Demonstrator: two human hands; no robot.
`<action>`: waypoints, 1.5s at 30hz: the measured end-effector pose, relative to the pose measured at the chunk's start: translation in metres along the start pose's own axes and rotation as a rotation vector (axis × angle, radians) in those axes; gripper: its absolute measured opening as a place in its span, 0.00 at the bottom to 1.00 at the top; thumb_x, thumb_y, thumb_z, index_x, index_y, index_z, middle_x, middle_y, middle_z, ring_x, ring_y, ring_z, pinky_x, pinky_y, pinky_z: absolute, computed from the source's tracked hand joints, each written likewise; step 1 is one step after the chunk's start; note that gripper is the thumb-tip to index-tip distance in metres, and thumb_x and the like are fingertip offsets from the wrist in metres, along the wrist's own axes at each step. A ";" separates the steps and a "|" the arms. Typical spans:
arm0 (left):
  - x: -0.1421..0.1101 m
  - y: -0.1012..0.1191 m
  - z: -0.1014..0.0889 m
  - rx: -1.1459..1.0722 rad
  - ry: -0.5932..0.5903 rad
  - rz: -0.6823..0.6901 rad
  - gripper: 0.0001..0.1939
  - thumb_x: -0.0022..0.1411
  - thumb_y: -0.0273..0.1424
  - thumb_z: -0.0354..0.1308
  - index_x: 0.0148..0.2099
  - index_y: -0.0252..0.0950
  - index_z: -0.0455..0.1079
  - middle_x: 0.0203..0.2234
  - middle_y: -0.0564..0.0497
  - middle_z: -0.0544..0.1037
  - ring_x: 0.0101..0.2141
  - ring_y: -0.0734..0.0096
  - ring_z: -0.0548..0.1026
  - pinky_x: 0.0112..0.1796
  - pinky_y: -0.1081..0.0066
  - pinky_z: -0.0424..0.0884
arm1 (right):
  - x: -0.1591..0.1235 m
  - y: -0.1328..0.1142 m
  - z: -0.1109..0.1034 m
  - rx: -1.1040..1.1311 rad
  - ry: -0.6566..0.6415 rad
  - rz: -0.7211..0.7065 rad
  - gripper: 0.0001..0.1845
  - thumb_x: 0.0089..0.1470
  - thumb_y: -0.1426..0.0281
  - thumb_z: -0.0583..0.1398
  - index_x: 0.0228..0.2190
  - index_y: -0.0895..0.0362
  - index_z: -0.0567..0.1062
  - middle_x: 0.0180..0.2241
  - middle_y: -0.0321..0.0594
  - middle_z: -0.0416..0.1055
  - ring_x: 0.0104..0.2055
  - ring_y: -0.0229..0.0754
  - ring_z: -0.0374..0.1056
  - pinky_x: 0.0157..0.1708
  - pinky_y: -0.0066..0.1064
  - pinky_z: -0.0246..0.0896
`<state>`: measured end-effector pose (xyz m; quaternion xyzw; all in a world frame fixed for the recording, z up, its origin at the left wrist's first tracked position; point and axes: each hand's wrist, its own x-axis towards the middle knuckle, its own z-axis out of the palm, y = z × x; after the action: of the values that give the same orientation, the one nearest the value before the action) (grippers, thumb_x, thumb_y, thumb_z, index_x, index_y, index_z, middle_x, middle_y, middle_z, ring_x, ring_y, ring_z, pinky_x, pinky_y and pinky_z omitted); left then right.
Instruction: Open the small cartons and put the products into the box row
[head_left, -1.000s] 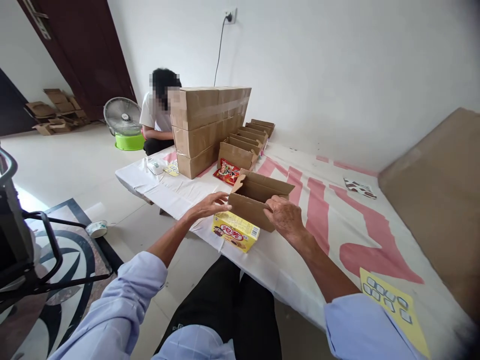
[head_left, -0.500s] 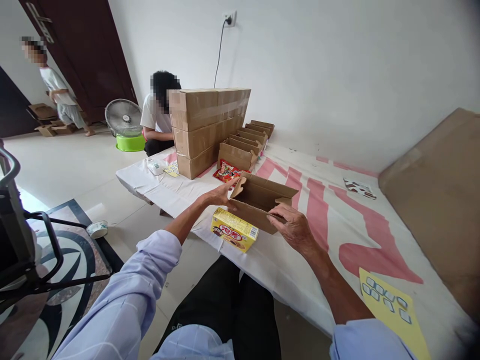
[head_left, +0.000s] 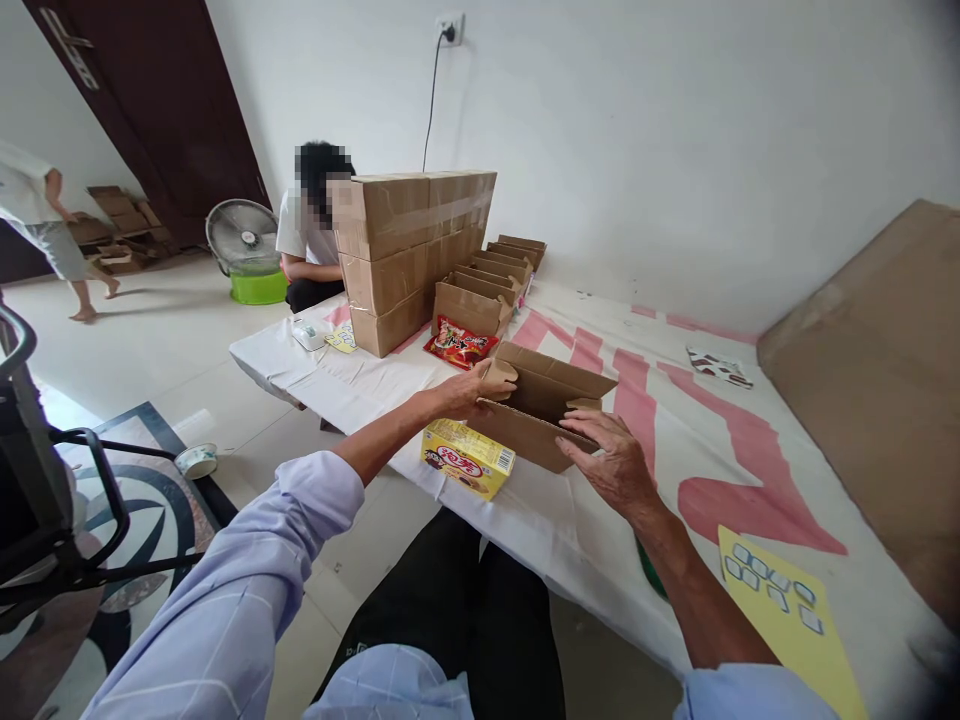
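An open cardboard box [head_left: 525, 440] rests on the cloth-covered table near its front edge, its opening upward. Wrapped round the box's left end is my left hand [head_left: 480, 392], by the small side flap. At the right end, my right hand [head_left: 616, 462] has its fingers apart, thumb and fingertips beside the near wall's top edge. A yellow printed carton [head_left: 466, 460] lies just in front of the box, below my left hand. Behind the box is a red printed packet [head_left: 459, 343]. The inside of the box is mostly in shadow.
Stacked sealed cartons [head_left: 412, 260] and a row of open boxes [head_left: 472, 303] stand at the back left. A seated person [head_left: 311, 240] is behind the stack. A yellow sheet [head_left: 787, 600] lies right; a large cardboard panel [head_left: 870, 380] leans there. A green object [head_left: 651, 568] is partly hidden under my right forearm.
The box has shifted slightly right with my left hand on it. My right hand has moved right and loosened its fingers. A walking person at the far left has moved further left.
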<state>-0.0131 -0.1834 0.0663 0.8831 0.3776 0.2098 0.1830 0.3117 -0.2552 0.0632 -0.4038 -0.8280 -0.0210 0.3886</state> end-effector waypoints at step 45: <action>0.029 0.053 0.022 -0.358 0.075 0.121 0.74 0.39 0.48 0.86 0.80 0.34 0.54 0.74 0.28 0.62 0.75 0.25 0.58 0.74 0.39 0.58 | -0.113 0.011 -0.074 0.006 0.156 0.348 0.08 0.62 0.64 0.63 0.37 0.53 0.82 0.54 0.51 0.77 0.59 0.55 0.76 0.60 0.48 0.78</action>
<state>0.0480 -0.2001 0.0797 0.8491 0.2871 0.3168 0.3102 0.4074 -0.3473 0.0370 -0.5368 -0.7131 0.0178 0.4506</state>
